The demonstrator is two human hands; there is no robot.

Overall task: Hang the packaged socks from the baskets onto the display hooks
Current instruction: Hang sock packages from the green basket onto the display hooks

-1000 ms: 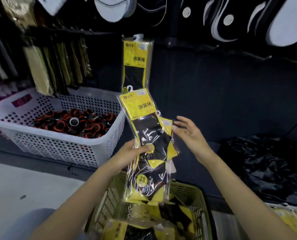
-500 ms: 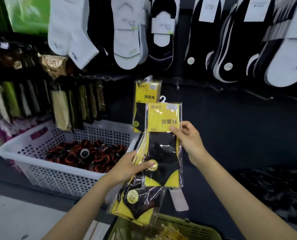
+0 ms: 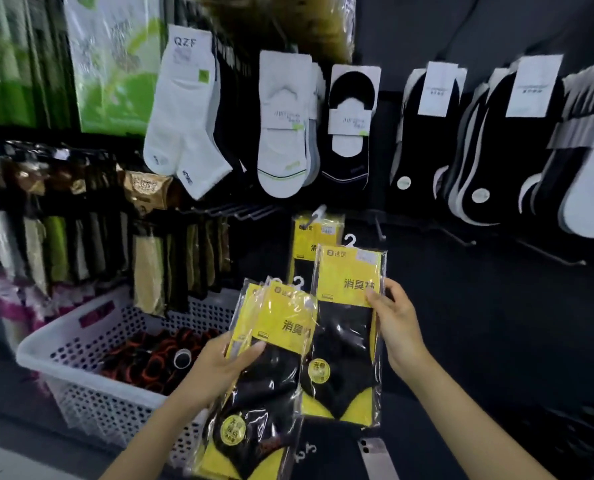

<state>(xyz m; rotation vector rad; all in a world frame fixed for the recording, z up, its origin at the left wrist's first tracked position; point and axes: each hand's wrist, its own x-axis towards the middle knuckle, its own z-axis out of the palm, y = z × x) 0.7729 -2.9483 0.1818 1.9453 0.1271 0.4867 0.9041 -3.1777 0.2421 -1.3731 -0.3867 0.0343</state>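
A person stocks a sock wall, both bare arms reaching in to the right of a white plastic basket point(image 3: 46, 344) whose walls are punched with round holes. The left hand point(image 3: 226, 365) grips a fanned stack of packets point(image 3: 274, 327) just right of the basket's near corner: the thumb lies flat across the front sleeve and the fingers curl behind. The right hand point(image 3: 395, 327), farther right of the basket, pinches a single packet point(image 3: 344, 341) by its right edge, thumb on the yellow card, fingers tucked behind, and holds it upright and slightly above the stack.

Each packet is a glossy, crinkled clear sleeve with a flat yellow header card, black socks with yellow toes and heels, a round yellow sticker and a small white plastic hanger at the top. One more of the same, a hung packet point(image 3: 314, 237), dangles above and to the right of the basket, partly covered by the single packet. Whether the single packet's hanger touches any hook cannot be told.

Inside the basket lie rolled socks point(image 3: 160, 351), black with orange bands. Thin bare metal display hooks point(image 3: 458, 237) jut from the dark wall up and well to the right of the basket. Higher still hang soft white ankle socks point(image 3: 184, 116) and low-cut black liner socks point(image 3: 349, 126) on white cards.
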